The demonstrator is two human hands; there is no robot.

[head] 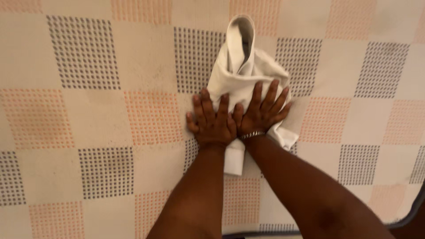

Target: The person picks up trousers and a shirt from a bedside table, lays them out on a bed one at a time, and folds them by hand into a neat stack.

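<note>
A white cloth (pixel 241 66) lies rumpled on a checked mattress surface (pixel 97 110), with a folded loop standing up at its far end. My left hand (pixel 212 121) rests flat on the cloth's near left part, fingers spread. Beside it, thumbs almost touching, my right hand (pixel 263 110) presses flat on the cloth's middle; a thin metal bracelet circles that wrist. A strip of the cloth shows below my wrists, between my forearms. Neither hand grips anything.
The mattress is cream with squares of grey and orange dots and fills nearly the whole view. Its piped edge (pixel 414 210) curves along the lower right corner, with dark space beyond it.
</note>
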